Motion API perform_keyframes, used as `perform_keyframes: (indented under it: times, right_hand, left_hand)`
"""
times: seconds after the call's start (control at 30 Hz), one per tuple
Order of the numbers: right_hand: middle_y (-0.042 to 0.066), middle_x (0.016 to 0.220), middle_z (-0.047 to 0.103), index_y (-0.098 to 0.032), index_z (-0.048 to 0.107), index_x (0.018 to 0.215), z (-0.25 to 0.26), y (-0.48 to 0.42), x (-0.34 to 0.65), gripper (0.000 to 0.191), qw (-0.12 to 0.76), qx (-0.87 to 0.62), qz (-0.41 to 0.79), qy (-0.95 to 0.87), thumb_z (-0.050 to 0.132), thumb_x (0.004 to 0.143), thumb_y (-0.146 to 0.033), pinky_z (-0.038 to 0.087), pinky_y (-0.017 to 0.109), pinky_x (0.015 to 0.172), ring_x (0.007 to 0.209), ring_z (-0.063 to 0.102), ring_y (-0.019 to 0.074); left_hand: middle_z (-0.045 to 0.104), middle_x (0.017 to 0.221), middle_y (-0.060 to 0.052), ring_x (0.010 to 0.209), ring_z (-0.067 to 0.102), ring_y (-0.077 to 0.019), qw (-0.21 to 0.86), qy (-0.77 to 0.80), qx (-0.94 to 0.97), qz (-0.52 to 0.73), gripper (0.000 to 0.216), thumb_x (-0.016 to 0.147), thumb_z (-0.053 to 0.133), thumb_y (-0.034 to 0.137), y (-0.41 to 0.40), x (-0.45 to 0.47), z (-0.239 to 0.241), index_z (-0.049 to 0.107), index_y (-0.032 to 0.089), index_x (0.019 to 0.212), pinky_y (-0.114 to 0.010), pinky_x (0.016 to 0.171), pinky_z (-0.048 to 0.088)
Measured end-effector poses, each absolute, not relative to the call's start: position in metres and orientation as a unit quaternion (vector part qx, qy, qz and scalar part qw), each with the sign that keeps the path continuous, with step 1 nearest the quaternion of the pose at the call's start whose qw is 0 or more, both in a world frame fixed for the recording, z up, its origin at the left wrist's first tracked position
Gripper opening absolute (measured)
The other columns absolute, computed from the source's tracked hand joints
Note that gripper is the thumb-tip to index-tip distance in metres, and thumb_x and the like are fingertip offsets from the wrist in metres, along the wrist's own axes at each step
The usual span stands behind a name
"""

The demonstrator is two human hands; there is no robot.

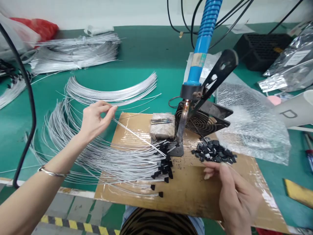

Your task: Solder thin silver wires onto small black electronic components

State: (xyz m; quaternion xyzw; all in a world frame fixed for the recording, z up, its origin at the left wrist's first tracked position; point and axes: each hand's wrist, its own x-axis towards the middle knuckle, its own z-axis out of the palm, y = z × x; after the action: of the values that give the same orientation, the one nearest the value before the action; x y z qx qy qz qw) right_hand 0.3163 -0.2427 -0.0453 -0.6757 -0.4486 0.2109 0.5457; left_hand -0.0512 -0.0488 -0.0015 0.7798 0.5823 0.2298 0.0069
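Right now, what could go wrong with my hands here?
The wire pinched in your left hand ends close to the soldering iron; a slip toward it might burn you. Your right hand sits beside the loose black parts, so a nudge could scatter them off the cardboard.

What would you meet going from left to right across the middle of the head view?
left hand pinching a wire → grey block → soldering iron tip → pile of black parts → bubble wrap
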Motion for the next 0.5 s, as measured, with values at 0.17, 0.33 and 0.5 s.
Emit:
perform_keyframes:
  times: [0.17,0.33,0.5]
  right_hand:
    - [0.001,0.077,0.074,-0.022,0.080,0.098,-0.031,-0.244,0.296,0.013,0.516,-0.578,0.183,-0.606,0.073,0.092,-0.012,0.055,0.027,0.062,0.066,0.067,0.0150]
    - [0.008,0.093,0.075,-0.013,0.071,0.128,-0.024,-0.255,0.267,0.040,0.464,-0.494,0.178,-0.714,0.077,0.088,-0.012,0.062,0.030,0.068,0.077,0.071,0.0185]
    - [0.011,0.090,0.077,-0.006,0.071,0.123,-0.018,-0.248,0.243,0.034,0.425,-0.465,0.083,-0.772,0.077,0.093,-0.021,0.062,0.037,0.074,0.081,0.071,0.0244]
  left_hand:
    - [0.071,0.091,-0.002,0.082,0.070,-0.0171,-0.056,0.560,0.796,0.221,0.023,0.101,0.067,0.038,-0.067,-0.078,-0.004,0.070,0.015,0.100,-0.038,0.082,0.060]
    - [0.034,0.049,0.006,0.053,0.038,-0.0103,-0.094,0.538,0.794,0.267,0.052,0.094,0.066,0.026,-0.105,-0.073,0.002,0.039,0.020,0.050,-0.033,0.078,0.052]
    - [0.030,0.044,0.006,0.049,0.028,-0.0117,-0.118,0.538,0.774,0.312,0.056,0.092,0.067,0.039,-0.139,-0.072,0.010,0.035,0.023,0.048,-0.036,0.071,0.051]
